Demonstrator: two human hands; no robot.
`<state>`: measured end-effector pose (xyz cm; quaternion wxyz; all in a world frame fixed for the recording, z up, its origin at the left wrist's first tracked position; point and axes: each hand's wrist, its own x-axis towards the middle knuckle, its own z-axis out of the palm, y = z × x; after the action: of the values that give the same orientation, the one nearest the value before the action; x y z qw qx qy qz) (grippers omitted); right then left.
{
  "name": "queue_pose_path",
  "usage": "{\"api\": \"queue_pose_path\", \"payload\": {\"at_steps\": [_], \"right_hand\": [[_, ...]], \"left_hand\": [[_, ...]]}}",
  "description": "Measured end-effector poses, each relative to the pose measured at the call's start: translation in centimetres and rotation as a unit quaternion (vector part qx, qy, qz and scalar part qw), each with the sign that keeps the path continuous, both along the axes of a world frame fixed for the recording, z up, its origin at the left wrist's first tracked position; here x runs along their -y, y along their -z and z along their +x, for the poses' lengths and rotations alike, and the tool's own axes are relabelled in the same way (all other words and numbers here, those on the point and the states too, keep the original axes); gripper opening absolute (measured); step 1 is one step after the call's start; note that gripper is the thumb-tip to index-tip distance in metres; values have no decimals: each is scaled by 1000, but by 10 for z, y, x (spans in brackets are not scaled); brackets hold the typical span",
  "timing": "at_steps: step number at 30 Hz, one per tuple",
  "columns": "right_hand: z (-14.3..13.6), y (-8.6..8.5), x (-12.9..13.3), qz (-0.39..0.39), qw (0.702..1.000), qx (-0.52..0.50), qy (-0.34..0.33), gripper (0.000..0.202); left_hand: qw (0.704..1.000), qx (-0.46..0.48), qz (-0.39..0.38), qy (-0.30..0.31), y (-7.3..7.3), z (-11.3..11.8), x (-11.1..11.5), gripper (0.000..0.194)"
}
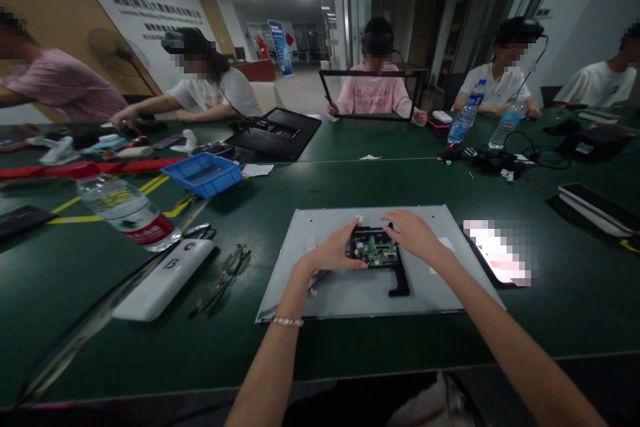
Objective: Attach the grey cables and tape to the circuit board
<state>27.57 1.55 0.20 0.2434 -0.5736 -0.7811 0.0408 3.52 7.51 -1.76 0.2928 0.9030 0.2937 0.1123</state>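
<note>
A green circuit board (374, 252) in a black plastic frame (402, 281) is over the middle of a flat grey panel (440, 293). My left hand (330, 250) grips the board's left side, its thumb by the near edge and its fingers by the far edge. At the far right corner, the curled fingers of my right hand (413, 233) hold the same board. Whether the board rests on the panel or is slightly lifted, I cannot tell. Part of a cable shows beneath my left wrist.
Left of the panel lie eyeglasses (223, 280), a white power bank (167, 279), a water bottle (127, 207) and a blue bin (204, 173). A lit phone (497, 253) lies at its right. Several people sit across the green table; one holds up a black rectangular frame (370, 119).
</note>
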Motion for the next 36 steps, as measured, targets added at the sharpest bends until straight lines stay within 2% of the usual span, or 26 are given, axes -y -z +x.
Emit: {"api": "queue_pose_path", "payload": {"at_steps": [4, 7, 15, 23, 26, 29, 33, 36], "right_hand": [[-24, -1, -53, -62, 998, 21, -24, 27], [-32, 6, -74, -77, 996, 21, -33, 26], [-45, 19, -94, -99, 994, -11, -48, 23], [-56, 26, -106, -106, 991, -77, -13, 27], [-44, 25, -107, -101, 990, -94, 5, 23], [-15, 24, -100, -107, 987, -113, 26, 22], [32, 27, -77, -118, 983, -130, 63, 21], [53, 31, -59, -123, 980, -133, 84, 16]], "left_hand": [[1000, 15, -17, -3, 1, 1, 1, 114], [999, 21, -23, -3, -1, 1, 1, 117], [1000, 27, -11, 8, -6, 2, 1, 119], [1000, 11, -21, -14, -4, 1, 2, 121], [1000, 8, -20, -10, -3, 1, 2, 119], [1000, -9, -25, -13, -1, 0, 1, 117], [999, -27, -33, -23, 0, -1, 1, 120], [999, -32, -32, -22, -1, -1, 2, 118]]}}
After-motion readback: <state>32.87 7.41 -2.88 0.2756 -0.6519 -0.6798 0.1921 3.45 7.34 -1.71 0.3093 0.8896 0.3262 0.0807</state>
